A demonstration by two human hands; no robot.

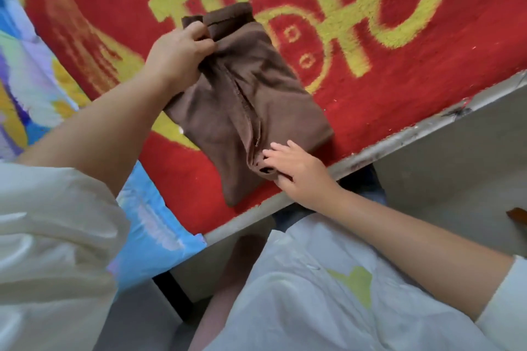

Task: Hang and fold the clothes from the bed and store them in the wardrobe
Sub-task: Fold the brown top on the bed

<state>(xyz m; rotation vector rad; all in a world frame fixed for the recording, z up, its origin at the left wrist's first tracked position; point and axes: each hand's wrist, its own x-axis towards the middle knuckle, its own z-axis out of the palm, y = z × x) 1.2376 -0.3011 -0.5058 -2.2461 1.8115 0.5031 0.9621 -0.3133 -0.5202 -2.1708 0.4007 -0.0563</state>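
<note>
The red blanket point(370, 71) with large yellow figures covers the bed and fills the upper part of the frame, from the upper left to the right edge. The pale edge of the bed point(399, 139) runs as a slanted line from the right side down to the lower middle of the frame. At the left side, a blue and multicoloured cover point(34, 88) lies beside the red blanket and hangs down over the bed edge in the lower left. The person wears a white garment with wide sleeves; one sleeve point(54, 236) fills the lower left of the frame. In the middle of the frame lies the brown garment point(251, 111), folded into a long shape on the red blanket, with one end toward the upper middle and the other end near the bed edge. A seam runs along its length. The left hand point(179, 54), a little above and left of the centre, has its fingers curled around the upper part of the brown garment and grips the cloth near the folded top end. The right hand point(291, 165), a little below the centre, rests on the lower end of the brown garment with the fingers stretched flat, and the thumb seems tucked under the cloth edge.
</note>
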